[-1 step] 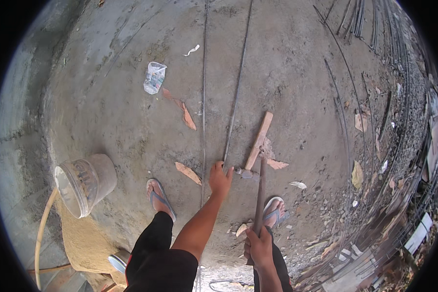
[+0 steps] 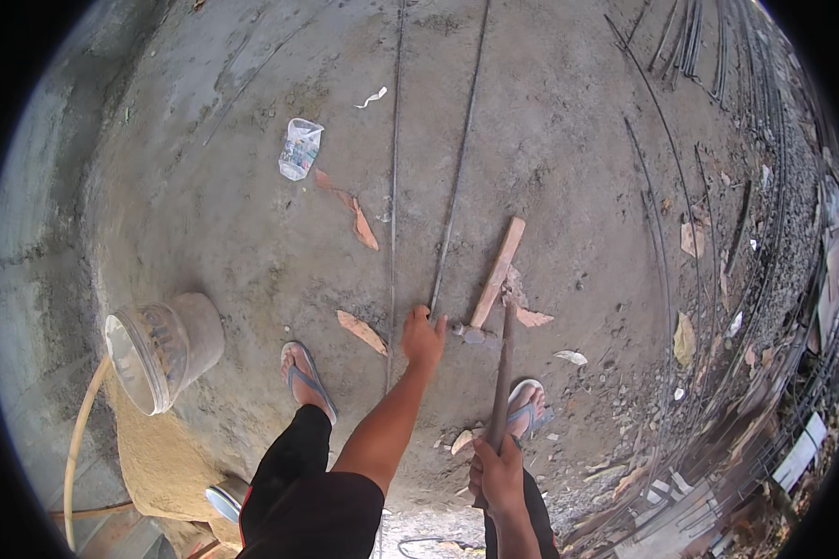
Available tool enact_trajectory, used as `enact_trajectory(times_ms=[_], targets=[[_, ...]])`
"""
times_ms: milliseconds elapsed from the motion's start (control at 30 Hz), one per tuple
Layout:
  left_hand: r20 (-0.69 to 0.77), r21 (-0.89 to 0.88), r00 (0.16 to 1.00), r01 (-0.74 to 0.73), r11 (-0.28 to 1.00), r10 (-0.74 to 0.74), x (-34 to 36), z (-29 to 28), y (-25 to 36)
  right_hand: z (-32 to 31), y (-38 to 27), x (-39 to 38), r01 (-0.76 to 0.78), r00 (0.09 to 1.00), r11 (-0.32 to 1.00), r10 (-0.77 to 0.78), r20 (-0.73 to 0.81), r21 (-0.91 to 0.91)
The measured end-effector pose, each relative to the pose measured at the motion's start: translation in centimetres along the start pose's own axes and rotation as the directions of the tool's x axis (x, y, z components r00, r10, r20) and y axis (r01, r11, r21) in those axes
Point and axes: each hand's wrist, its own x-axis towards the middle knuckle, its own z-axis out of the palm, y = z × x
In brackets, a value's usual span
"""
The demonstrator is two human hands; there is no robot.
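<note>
while the left hand (image 2: 423, 337) reaches down, its grip clenched on the near end of one of two long steel rods (image 2: 457, 177) lying on the concrete floor (image 2: 205, 214), the right hand (image 2: 499, 473) is grasping a long hammer handle (image 2: 503, 373), head by the rod end. one wood batten (image 2: 498, 271) just beside. one clear plastic bag (image 2: 299, 148) upper left, one grey bucket (image 2: 163, 349) tipped at left. two sandalled feet.

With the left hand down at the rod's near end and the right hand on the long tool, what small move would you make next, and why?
Probably slide the rod end toward the tool's head. The left hand grips that near end on the floor, while the right hand holds the tool upright, its head resting by the wooden strip, apart from the rod.
</note>
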Motion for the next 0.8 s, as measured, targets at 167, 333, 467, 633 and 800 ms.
enact_trajectory(times_ms=[167, 333, 467, 633, 800], targets=[[0.128, 0.249, 0.99, 0.026, 0.968, -0.06, 3.8, 1.0, 1.0, -0.2, -1.0, 0.7, 0.077, 0.996, 0.996, -0.078, 0.029, 0.041], [0.186, 0.108, 0.977, 0.085, 0.991, -0.104, 2.8, -4.8, 1.0, -0.2, -0.9, 0.5, 0.093, 0.995, 0.995, -0.092, 0.047, -0.025], [0.172, -0.037, 0.985, 0.039, 0.999, -0.032, 2.5, -11.8, 1.2, 0.2, -1.3, 0.5, 0.046, 0.997, 0.997, -0.042, 0.065, -0.068], [0.192, -0.074, 0.978, 0.094, 0.993, -0.078, 7.3, -17.3, 0.5, 0.2, -1.2, 0.4, 0.048, 0.994, 0.999, -0.046, 0.097, -0.014], [0.169, 0.283, 0.943, 0.234, 0.93, -0.288, 12.1, -16.9, -3.8, -0.5, -0.1, 0.1, 0.064, 0.993, 0.998, -0.063, 0.103, 0.001]])
